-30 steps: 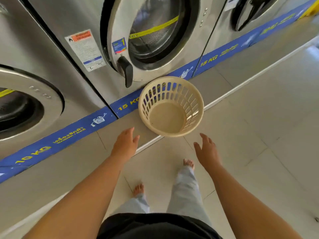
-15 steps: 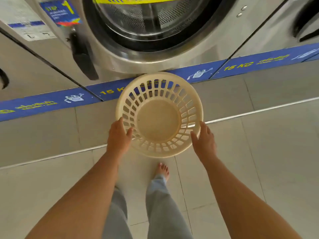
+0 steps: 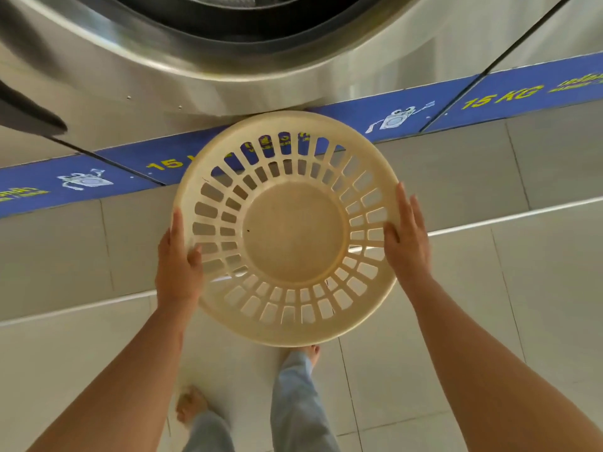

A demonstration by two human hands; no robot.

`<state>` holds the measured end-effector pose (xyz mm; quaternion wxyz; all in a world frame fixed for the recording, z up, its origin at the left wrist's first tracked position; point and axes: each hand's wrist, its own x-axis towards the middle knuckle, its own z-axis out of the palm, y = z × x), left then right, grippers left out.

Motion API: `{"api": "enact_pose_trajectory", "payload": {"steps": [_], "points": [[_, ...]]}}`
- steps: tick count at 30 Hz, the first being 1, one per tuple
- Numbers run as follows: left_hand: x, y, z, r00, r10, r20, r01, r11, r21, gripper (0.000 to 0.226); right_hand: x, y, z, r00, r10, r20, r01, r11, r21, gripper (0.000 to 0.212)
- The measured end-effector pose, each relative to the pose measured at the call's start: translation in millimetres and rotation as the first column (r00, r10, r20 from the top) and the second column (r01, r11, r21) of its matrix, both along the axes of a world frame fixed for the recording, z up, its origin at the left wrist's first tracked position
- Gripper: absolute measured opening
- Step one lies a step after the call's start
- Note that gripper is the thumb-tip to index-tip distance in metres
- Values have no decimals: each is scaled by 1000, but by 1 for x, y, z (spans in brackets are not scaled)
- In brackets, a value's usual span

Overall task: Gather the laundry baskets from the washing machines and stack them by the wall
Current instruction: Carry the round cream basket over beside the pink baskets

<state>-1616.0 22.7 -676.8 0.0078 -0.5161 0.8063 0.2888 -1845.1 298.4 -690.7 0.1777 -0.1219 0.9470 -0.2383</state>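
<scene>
A round cream plastic laundry basket (image 3: 293,236) with slotted sides fills the middle of the head view, empty, its opening facing up at me. My left hand (image 3: 177,269) grips its left rim, thumb inside over the slots. My right hand (image 3: 408,243) presses flat on the right rim, thumb hooked over the edge. The basket is close below the steel door ring of a washing machine (image 3: 228,70).
A blue strip (image 3: 424,109) marked 15 KG runs along the machines' base above a grey tiled step (image 3: 489,177). A pale tiled floor (image 3: 391,370) lies below, with my bare feet (image 3: 191,404) and light jeans. A second machine stands at right.
My hands reached forward from apart and closed on the basket's two sides. The basket now looks much larger and nearer, and my view has moved in toward the machine.
</scene>
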Motion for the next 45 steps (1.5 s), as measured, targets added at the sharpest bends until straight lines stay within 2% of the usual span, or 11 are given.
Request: {"api": "enact_pose_trajectory", "payload": {"steps": [4, 7, 14, 20, 29, 37, 45], "points": [[-1, 5, -6, 998, 44, -37, -45, 998, -40, 68, 4, -4, -5, 1000, -11, -7, 11, 992, -125, 70], [-1, 7, -1, 992, 96, -85, -99, 995, -27, 65, 6, -6, 3, 999, -49, 15, 51, 993, -108, 69], [46, 8, 44, 981, 145, -126, -148, 989, -15, 64, 48, -5, 45, 1000, 1, 28, 1, 998, -65, 64], [134, 12, 104, 960, 245, -136, -249, 968, -16, 65, 120, -20, 104, 999, 46, 27, -44, 995, -89, 68], [321, 19, 203, 896, 416, -157, -426, 904, -36, 59, 272, -61, 199, 976, 213, -38, -216, 966, -145, 68], [513, 22, 256, 749, 627, -216, -642, 767, -1, 60, 423, -125, 259, 916, 400, 6, -392, 900, -191, 70], [672, 12, 285, 531, 805, -263, -832, 554, 16, 64, 555, -227, 287, 753, 658, 30, -637, 739, -222, 67]]}}
